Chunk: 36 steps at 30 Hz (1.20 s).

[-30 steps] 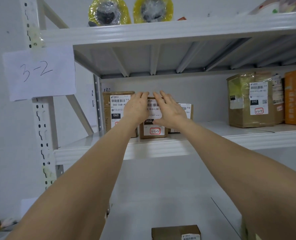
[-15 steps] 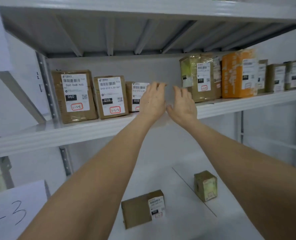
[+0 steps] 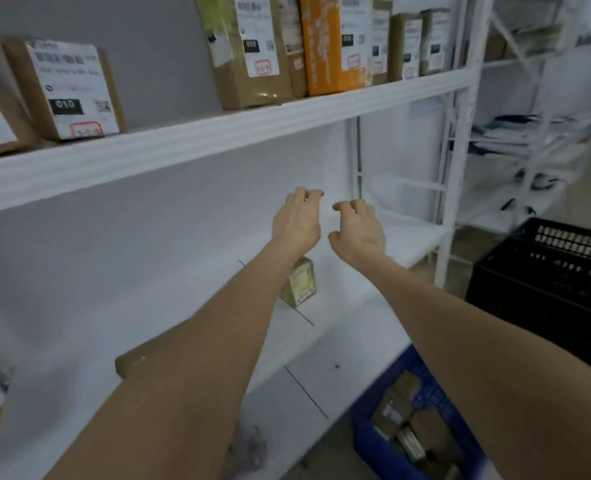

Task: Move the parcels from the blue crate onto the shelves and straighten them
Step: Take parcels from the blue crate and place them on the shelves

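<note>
Your left hand [image 3: 297, 221] and right hand [image 3: 356, 232], both empty and loosely curled, have dropped from the upper shelf [image 3: 218, 133]. Parcels [image 3: 408, 424] remain in the blue crate [image 3: 365, 445], so fetch next.

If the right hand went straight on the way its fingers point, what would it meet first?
Probably the white back wall above the lower white metal shelf. The right hand, loosely curled and holding nothing, points into open space; the small greenish-brown parcel lies lower, off its line. Depth is unclear.
</note>
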Tool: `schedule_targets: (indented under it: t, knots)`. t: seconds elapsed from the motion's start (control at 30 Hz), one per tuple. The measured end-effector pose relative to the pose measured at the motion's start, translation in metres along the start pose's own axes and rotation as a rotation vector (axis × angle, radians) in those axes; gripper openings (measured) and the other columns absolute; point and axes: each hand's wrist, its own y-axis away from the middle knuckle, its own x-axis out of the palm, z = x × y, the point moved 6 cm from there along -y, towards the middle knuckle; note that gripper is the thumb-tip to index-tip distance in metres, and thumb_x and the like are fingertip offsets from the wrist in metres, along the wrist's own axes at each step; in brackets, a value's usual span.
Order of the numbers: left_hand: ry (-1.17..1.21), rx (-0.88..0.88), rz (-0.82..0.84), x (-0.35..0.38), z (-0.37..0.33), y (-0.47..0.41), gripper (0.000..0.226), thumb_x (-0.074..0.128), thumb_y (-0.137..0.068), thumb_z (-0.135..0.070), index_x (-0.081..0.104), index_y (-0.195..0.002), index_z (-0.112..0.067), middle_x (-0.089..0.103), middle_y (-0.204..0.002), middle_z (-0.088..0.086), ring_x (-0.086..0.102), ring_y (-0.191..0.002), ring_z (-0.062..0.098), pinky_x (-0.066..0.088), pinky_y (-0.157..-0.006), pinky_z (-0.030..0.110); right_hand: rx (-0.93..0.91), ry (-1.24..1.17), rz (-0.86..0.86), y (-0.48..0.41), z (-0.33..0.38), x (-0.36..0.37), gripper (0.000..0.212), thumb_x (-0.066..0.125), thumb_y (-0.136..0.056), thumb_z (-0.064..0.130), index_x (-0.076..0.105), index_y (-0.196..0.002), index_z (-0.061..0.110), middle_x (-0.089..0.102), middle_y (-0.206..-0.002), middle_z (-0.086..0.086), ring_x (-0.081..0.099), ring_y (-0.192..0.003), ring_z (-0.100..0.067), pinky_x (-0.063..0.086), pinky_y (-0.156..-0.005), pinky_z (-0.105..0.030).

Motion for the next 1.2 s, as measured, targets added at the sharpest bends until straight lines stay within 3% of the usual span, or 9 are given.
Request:
schedule_targets:
  t: [0.2,0.33,0.53,0.73,1.03,1.2]
  knots:
    - [0.071,-0.055,0.252,0.135,-0.061,0.009,0.060,0.047,-0.086,-0.001,0.033,-0.142,-0.017,0.035,-0.139,0.008,0.037,-0.127,0.025,0.043,-0.087,0.038,0.120,0.039,0.247,0.027,-0.133,0.051,0.059,0.057,-0.085,0.016,0.037,-0.141,0.020,0.034,-0.142,-0.006,0.032,-0.130,-0.025,0.040,-0.096,-0.037]
    - [0.077,-0.089,0.442,0.224,-0.112,0.020,0.060,0.047,-0.089,-0.003,0.029,-0.145,-0.017,0.031,-0.142,0.009,0.034,-0.128,0.025,0.043,-0.089,0.037,0.184,0.083,0.406,0.052,-0.234,0.075,0.063,0.058,-0.087,0.021,0.032,-0.144,0.019,0.029,-0.148,-0.008,0.026,-0.136,-0.027,0.034,-0.106,-0.037]
    - [0.109,-0.132,0.642,0.334,-0.178,0.042,0.060,0.045,-0.092,-0.007,0.022,-0.147,-0.014,0.026,-0.145,0.012,0.031,-0.130,0.025,0.042,-0.097,0.039,0.247,0.120,0.574,0.084,-0.363,0.098,0.061,0.058,-0.088,0.024,0.031,-0.143,0.019,0.029,-0.144,-0.009,0.028,-0.131,-0.029,0.040,-0.095,-0.039]
    - [0.105,-0.143,0.733,0.409,-0.216,0.048,0.058,0.049,-0.092,-0.011,0.027,-0.145,-0.012,0.031,-0.141,0.014,0.034,-0.128,0.029,0.044,-0.094,0.042,0.298,0.151,0.705,0.095,-0.443,0.128,0.066,0.058,-0.089,0.026,0.025,-0.146,0.023,0.024,-0.147,-0.008,0.024,-0.135,-0.032,0.040,-0.097,-0.041]
    - [0.131,-0.246,0.823,0.527,-0.217,0.027,0.054,0.051,-0.091,-0.012,0.033,-0.141,-0.013,0.035,-0.136,0.012,0.038,-0.123,0.028,0.044,-0.084,0.040,0.282,0.167,0.854,0.060,-0.521,0.194,0.071,0.058,-0.091,0.024,0.019,-0.149,0.020,0.019,-0.151,-0.010,0.022,-0.137,-0.032,0.042,-0.101,-0.042]
    - [0.173,-0.341,0.934,0.615,-0.211,0.013,0.056,0.052,-0.092,-0.013,0.030,-0.143,-0.013,0.032,-0.139,0.013,0.036,-0.126,0.029,0.047,-0.089,0.042,0.280,0.183,0.981,0.023,-0.591,0.248,0.070,0.057,-0.092,0.024,0.018,-0.151,0.026,0.017,-0.151,-0.008,0.024,-0.136,-0.032,0.046,-0.095,-0.042]
